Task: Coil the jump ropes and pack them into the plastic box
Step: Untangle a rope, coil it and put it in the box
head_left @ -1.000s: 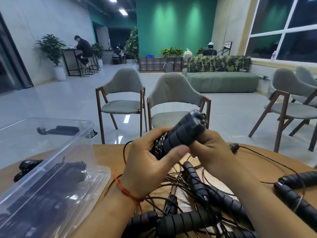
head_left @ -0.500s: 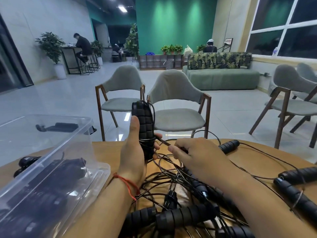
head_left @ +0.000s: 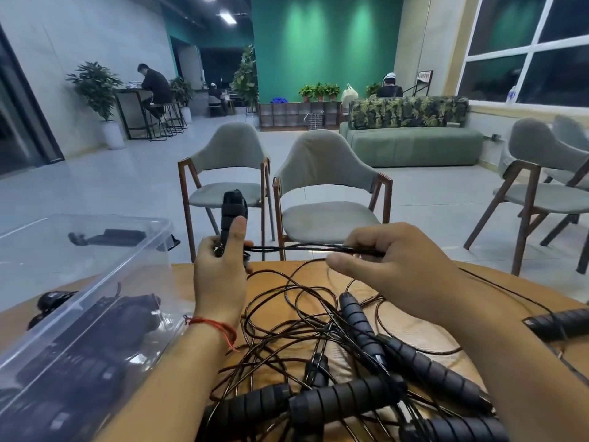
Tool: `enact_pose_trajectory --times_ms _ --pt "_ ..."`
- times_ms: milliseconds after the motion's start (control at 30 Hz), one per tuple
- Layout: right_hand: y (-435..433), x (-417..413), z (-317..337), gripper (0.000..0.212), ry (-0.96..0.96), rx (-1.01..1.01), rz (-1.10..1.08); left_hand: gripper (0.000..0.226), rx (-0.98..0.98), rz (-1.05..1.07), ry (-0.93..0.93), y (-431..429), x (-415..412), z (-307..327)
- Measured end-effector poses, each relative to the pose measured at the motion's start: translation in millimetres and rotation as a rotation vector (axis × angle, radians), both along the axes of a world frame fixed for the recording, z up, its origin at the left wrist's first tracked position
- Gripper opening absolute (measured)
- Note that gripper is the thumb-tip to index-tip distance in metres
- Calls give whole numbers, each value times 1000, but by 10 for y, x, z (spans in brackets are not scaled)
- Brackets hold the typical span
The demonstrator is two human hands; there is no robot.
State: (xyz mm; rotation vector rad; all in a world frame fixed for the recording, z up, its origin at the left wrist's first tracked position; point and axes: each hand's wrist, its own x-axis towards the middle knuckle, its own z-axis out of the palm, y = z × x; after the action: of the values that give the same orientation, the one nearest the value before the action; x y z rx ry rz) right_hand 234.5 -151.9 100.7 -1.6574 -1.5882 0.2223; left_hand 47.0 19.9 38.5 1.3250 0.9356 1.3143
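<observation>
Two handles [head_left: 234, 215] stand upright in the gripping left hand [head_left: 220, 282] above the table's [head_left: 411, 327] far edge. Right hand [head_left: 392, 269], pinching their cord [head_left: 296, 248], has pulled it taut rightward: likely another wrap before the left-edge box [head_left: 105, 282] receives it.

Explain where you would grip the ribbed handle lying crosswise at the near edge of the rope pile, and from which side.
Probably take the ribbed handle round the middle of its foam sleeve, coming from above, fingers across its width. It lies nearly flat atop the tangled cords, long axis left to right, and other handles crowd both ends.
</observation>
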Motion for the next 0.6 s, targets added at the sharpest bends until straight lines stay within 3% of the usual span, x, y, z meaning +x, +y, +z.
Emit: enact_pose_trajectory --times_ms 100,267,433,600 --pt "-34 -95 34 30 -14 -14 65 54 117 37 271 -28 46 -48" --pt "-71 -223 63 28 -112 -28 170 59 321 79 589 -116 116 -97" --pt "-127 -197 135 24 -15 120 198 90 520 -16 709 -225 109 -55" --pt "-136 -132 200 22 55 216 121 95 638 -209 760 -364 102 24"
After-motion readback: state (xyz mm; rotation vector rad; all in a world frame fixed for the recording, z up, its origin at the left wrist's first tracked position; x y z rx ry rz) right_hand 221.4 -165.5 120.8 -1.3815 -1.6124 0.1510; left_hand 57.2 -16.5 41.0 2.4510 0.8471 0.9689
